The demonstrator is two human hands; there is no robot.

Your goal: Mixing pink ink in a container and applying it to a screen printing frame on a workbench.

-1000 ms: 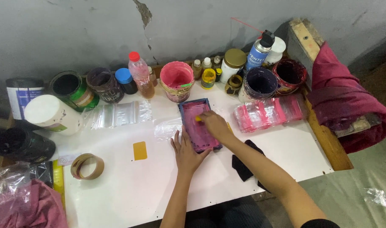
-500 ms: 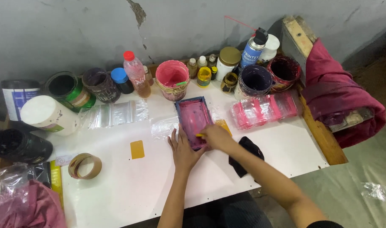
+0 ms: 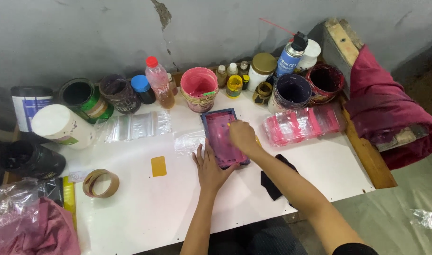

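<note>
A small blue-framed printing screen [image 3: 220, 132] stained pink lies flat on the white table [image 3: 178, 208]. My left hand [image 3: 209, 167] rests with spread fingers on the screen's near left edge, pressing it down. My right hand [image 3: 243, 136] sits on top of the screen near its right side, closed on a small yellow tool whose tip shows beside the fingers. A pink paint tub [image 3: 199, 88] stands just beyond the screen.
Paint cans, jars, small bottles and a blue spray can [image 3: 291, 55] line the wall. Clear zip bags [image 3: 133, 126], a pink packet stack [image 3: 303, 123], a tape roll [image 3: 101, 182], a yellow card [image 3: 158, 166] and a black cloth [image 3: 275, 182] lie around. A maroon cloth [image 3: 390, 108] drapes at right.
My right hand slid down the screen toward me, then back up to its upper right part. My left hand stayed pressing the near edge.
</note>
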